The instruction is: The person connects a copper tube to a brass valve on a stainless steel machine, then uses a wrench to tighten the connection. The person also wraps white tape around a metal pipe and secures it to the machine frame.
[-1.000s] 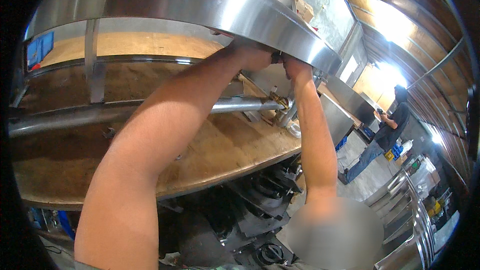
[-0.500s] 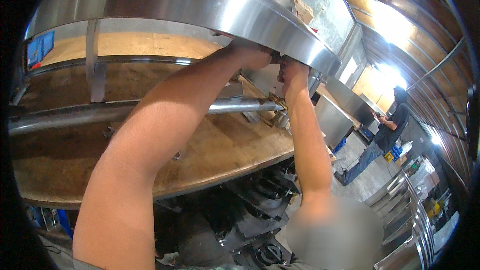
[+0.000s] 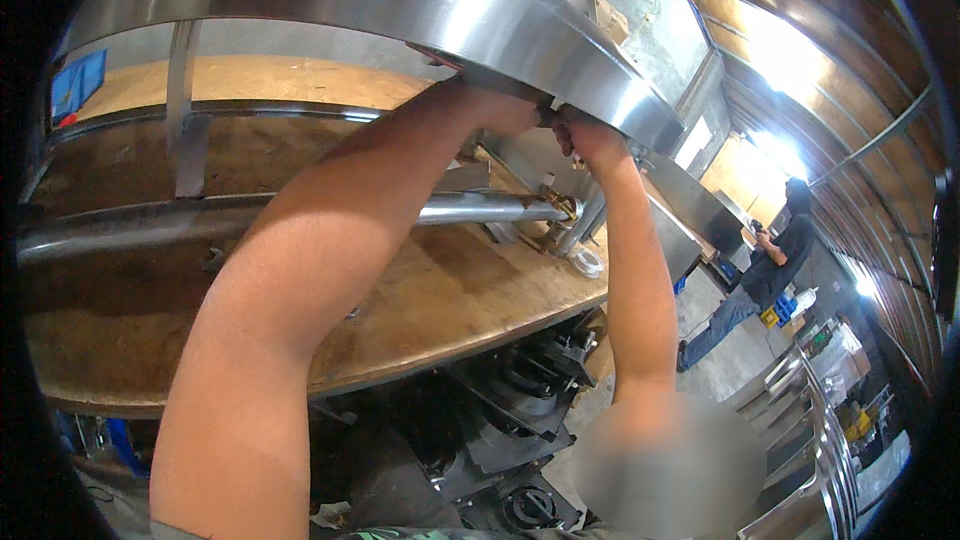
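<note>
A brushed stainless-steel panel (image 3: pixel 400 0) with a deep front edge spans the top of the view. Both my arms reach up beneath that edge at its right part. My left hand (image 3: pixel 503 110) is partly under the panel, its fingers mostly hidden. Close beside it, my right hand (image 3: pixel 594 137) has its fingers curled in against a small dark piece (image 3: pixel 547 117) between the hands; its kind cannot be made out. A round steel crossbar (image 3: pixel 480 208) runs below my hands and meets an upright steel leg (image 3: pixel 585 220) on the right.
Below lies a wooden worktop (image 3: pixel 450 310) with a roll of tape (image 3: pixel 587 262) and a wrench (image 3: pixel 212 259) on it. Black metal parts (image 3: pixel 510 400) are stacked under its front edge. A person (image 3: pixel 785 250) stands at the right, near steel tubes (image 3: pixel 805 420). A blue bin (image 3: pixel 78 85) sits far left.
My view has shifted slightly, and the tape roll now shows beside my right forearm. My right hand has turned a little, its wrist farther right. Both hands stay under the panel edge.
</note>
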### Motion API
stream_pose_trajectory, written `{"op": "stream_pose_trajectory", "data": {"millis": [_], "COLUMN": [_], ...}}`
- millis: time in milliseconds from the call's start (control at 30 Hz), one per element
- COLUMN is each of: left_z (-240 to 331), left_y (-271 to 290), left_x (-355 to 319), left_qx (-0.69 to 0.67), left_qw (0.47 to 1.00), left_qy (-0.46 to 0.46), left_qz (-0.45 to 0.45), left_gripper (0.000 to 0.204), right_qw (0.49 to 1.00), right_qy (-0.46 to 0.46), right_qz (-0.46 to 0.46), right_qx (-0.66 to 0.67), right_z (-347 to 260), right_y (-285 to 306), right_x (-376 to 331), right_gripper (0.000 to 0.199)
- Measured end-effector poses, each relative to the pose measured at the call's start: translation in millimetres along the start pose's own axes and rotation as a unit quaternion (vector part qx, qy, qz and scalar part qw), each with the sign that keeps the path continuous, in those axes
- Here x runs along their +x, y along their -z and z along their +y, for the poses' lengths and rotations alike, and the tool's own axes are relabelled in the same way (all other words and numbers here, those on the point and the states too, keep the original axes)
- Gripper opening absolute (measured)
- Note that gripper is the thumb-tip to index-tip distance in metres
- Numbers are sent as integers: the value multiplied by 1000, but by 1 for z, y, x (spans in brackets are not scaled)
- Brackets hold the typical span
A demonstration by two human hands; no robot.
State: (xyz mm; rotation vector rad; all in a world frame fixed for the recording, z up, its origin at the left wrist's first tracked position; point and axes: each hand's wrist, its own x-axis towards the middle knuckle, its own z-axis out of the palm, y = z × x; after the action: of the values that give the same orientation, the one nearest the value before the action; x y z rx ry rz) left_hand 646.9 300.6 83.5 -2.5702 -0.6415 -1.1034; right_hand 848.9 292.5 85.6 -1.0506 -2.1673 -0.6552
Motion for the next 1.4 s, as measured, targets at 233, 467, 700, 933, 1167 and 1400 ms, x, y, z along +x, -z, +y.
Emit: {"op": "stream_pose_trajectory", "data": {"millis": [233,467,700,933,1167,1400], "left_z": [2,1,0,-2,-11,-45], "left_y": [2,0,5,0,-8,20], "left_x": [-5,-3,-3,0,0,-34], "left_qx": [38,54,20,26,17,104], "left_qw": [999,996,997,997,998,986], "left_qy": [36,77,66,68,65,123], "left_qz": [16,-5,22,11,19,36], "left_gripper": [34,37,39,43,45,45], "right_qw": [846,793,785,704,751,846], "right_qy": [-363,-369,-402,-396,-388,-242], "right_qz": [22,61,125,126,124,149], "right_qx": [390,482,454,575,519,451], "right_z": [-36,-38,-53,-55,-48,-30], "right_y": [2,-5,-7,-9,-6,-21], "right_x": [3,1,1,-2,-3,-20], "right_gripper": [27,22,18,17,15,15]}}
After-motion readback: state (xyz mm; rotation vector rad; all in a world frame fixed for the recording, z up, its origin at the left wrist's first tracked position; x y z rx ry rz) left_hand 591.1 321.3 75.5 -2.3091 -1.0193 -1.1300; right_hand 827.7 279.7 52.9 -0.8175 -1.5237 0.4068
